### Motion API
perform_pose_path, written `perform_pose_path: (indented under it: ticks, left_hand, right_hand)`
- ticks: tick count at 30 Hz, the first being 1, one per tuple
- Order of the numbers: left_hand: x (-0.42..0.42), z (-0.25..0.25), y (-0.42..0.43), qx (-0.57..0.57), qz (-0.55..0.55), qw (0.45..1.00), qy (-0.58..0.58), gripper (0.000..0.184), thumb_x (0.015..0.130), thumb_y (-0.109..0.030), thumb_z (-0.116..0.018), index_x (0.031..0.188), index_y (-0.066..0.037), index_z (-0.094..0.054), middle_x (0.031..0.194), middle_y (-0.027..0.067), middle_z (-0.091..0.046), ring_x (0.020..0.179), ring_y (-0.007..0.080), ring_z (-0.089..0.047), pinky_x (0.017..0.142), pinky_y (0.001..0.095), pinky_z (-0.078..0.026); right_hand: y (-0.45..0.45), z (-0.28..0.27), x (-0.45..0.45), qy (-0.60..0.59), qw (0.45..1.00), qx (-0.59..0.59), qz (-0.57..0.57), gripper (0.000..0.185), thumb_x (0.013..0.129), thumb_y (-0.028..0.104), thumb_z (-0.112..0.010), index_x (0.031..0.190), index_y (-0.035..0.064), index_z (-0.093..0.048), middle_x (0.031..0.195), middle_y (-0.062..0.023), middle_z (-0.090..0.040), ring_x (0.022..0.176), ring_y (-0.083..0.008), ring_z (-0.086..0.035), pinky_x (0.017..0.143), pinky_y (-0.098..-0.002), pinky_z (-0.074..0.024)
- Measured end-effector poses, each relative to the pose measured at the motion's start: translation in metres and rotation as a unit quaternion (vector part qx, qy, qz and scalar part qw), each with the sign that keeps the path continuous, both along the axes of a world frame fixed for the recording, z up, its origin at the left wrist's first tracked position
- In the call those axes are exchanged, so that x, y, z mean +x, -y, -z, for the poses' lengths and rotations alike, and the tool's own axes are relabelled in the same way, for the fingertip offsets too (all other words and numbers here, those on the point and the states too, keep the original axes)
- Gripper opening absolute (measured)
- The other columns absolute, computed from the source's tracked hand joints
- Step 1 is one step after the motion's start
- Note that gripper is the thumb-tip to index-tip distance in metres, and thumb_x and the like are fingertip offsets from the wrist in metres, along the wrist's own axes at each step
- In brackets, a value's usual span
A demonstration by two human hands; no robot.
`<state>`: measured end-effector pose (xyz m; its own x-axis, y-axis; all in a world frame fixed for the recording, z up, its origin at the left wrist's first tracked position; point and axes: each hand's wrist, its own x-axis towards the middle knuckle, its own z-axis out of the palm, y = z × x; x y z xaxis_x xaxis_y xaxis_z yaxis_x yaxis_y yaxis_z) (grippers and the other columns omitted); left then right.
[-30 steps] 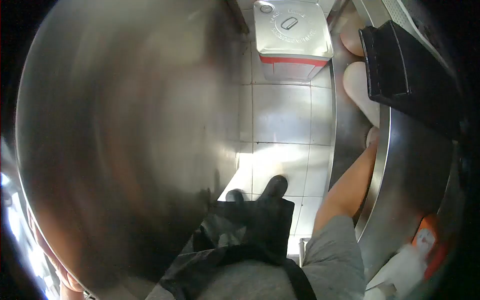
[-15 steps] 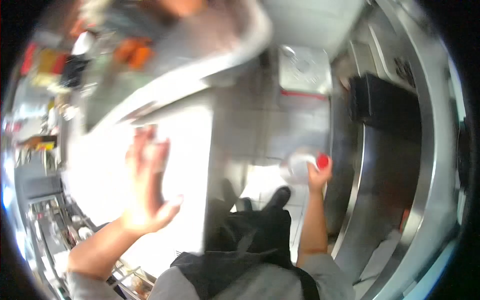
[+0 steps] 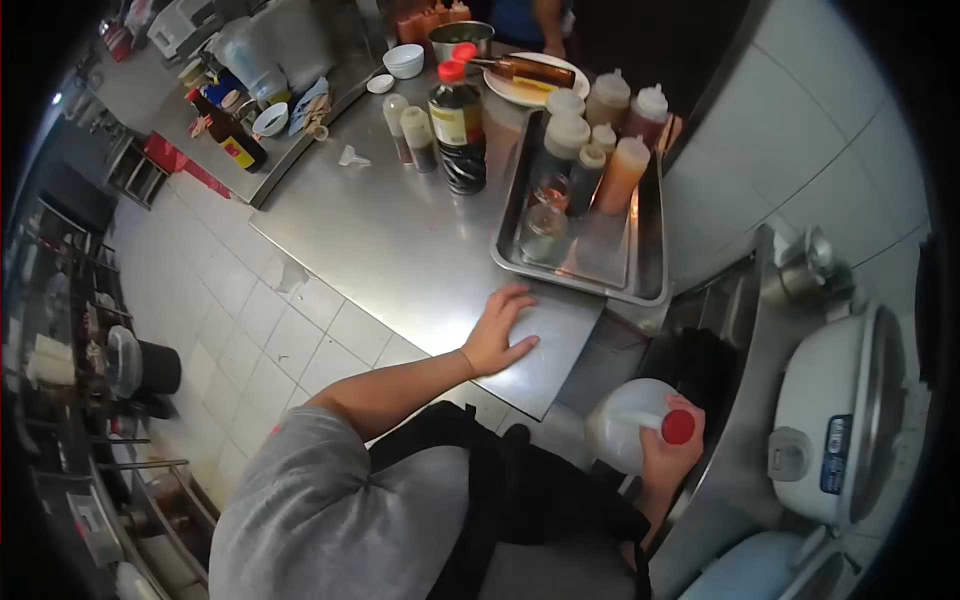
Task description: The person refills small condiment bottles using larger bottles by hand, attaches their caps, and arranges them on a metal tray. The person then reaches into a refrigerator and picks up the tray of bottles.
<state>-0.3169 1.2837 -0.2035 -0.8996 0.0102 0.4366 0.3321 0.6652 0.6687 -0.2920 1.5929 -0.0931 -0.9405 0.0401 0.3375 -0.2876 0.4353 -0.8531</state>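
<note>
My right hand grips a translucent white plastic jug with a red cap, low beside the table. Its fingers wrap round the top by the cap, so the handle is partly hidden. My left hand lies on the near corner of the steel table with its fingers spread and nothing in it. Just beyond that hand is a metal tray holding several squeeze bottles and small glass jars. A large dark sauce bottle with a red cap stands left of the tray.
Two small bottles and a little clear funnel are on the table. A brown bottle lies across a plate behind. To my right sit a rice cooker and a steel counter. Another person's arm shows at the back.
My view has swung from the floor and a blurred bright surface to the table with the bottles. The jug stays in my right hand; my left hand now rests on the tabletop.
</note>
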Motion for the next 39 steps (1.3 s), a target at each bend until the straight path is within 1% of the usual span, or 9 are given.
perform_pose_path:
  ticks: [6,8,14,20,24,27,29,31,39]
  left_hand:
    - [-0.068,-0.066,0.187,-0.063,-0.203,0.957,-0.198,0.072,0.064,-0.017,-0.077,0.127,-0.006,-0.044,0.13,0.0198,-0.043,0.121,0.0399,-0.04,0.103,0.0486,-0.034]
    - [-0.093,-0.117,0.245,-0.074,-0.203,0.966,-0.143,0.077,0.062,-0.022,-0.081,0.128,-0.009,-0.045,0.132,0.0164,-0.044,0.124,0.0354,-0.04,0.103,0.0507,-0.033]
    - [-0.175,-0.172,0.317,-0.497,-0.018,0.862,0.1,0.073,0.059,-0.031,-0.083,0.124,-0.015,-0.053,0.124,0.004,-0.057,0.128,0.0239,-0.042,0.106,0.0662,-0.019]
    - [-0.188,-0.16,0.332,-0.545,0.065,0.832,0.079,0.057,0.062,-0.037,-0.081,0.111,-0.015,-0.061,0.099,0.0034,-0.066,0.111,0.0207,-0.057,0.109,0.0681,-0.011]
    - [-0.147,-0.164,0.336,-0.519,0.104,0.844,0.081,0.055,0.061,-0.041,-0.08,0.105,-0.012,-0.063,0.095,0.0049,-0.066,0.109,0.0216,-0.058,0.111,0.0662,-0.009]
    - [-0.105,-0.168,0.329,-0.488,0.109,0.862,0.085,0.055,0.061,-0.045,-0.079,0.101,-0.01,-0.063,0.095,0.0065,-0.066,0.107,0.0225,-0.058,0.11,0.0655,-0.01]
    - [-0.086,-0.165,0.325,-0.477,0.105,0.868,0.085,0.056,0.063,-0.047,-0.078,0.102,-0.009,-0.063,0.096,0.0078,-0.066,0.107,0.0227,-0.058,0.11,0.0657,-0.011]
    - [-0.072,-0.168,0.323,-0.467,0.098,0.873,0.097,0.055,0.066,-0.046,-0.077,0.103,-0.008,-0.063,0.096,0.0071,-0.067,0.104,0.023,-0.059,0.109,0.0662,-0.012]
    - [-0.06,-0.166,0.312,-0.476,0.047,0.874,0.083,0.07,0.064,-0.051,-0.078,0.115,-0.008,-0.058,0.104,0.0089,-0.066,0.11,0.0251,-0.056,0.106,0.0659,-0.018]
  right_hand:
    - [0.07,-0.124,0.011,-0.021,0.98,0.006,-0.196,0.042,0.051,-0.001,-0.062,0.092,0.003,-0.057,0.093,-0.0127,-0.065,0.104,-0.0298,-0.059,0.101,-0.0457,-0.04]
    - [0.105,-0.138,0.006,-0.02,0.973,-0.023,-0.23,0.043,0.05,-0.001,-0.062,0.092,0.0027,-0.057,0.093,-0.0127,-0.065,0.105,-0.0301,-0.058,0.101,-0.0462,-0.0395]
    - [0.221,-0.128,-0.036,0.074,0.929,-0.089,-0.351,0.047,0.047,-0.005,-0.065,0.092,0.0017,-0.056,0.098,-0.0132,-0.066,0.106,-0.0298,-0.059,0.101,-0.0459,-0.0403]
    - [0.29,-0.13,-0.062,0.117,0.885,-0.041,-0.449,0.052,0.057,-0.002,-0.072,0.107,0.0042,-0.056,0.112,-0.0113,-0.063,0.12,-0.0284,-0.052,0.105,-0.0428,-0.0358]
    - [0.305,-0.161,-0.034,0.086,0.947,0.09,-0.295,0.082,0.06,0.0,-0.074,0.136,0.0042,-0.042,0.132,-0.0115,-0.051,0.125,-0.025,-0.046,0.106,-0.0385,-0.0342]
    - [0.29,-0.142,0.0,0.015,0.984,-0.091,-0.151,0.069,0.067,-0.001,-0.072,0.131,0.003,-0.046,0.124,-0.0119,-0.055,0.117,-0.0209,-0.051,0.101,-0.0349,-0.0382]
    - [0.27,-0.101,0.023,-0.04,0.985,-0.159,-0.055,0.036,0.08,-0.002,-0.067,0.113,0.0011,-0.053,0.102,-0.0073,-0.058,0.091,-0.0128,-0.057,0.081,-0.0257,-0.0467]
    - [0.299,-0.093,0.045,0.059,0.99,-0.107,0.067,0.028,0.083,0.0,-0.066,0.108,0.0009,-0.053,0.097,-0.0054,-0.058,0.084,-0.0109,-0.056,0.074,-0.0231,-0.0467]
    - [0.351,-0.067,0.034,-0.071,0.99,-0.109,-0.058,0.02,0.096,0.008,-0.048,0.112,-0.0014,-0.042,0.09,-0.008,-0.058,0.077,-0.0103,-0.056,0.071,-0.0245,-0.0446]
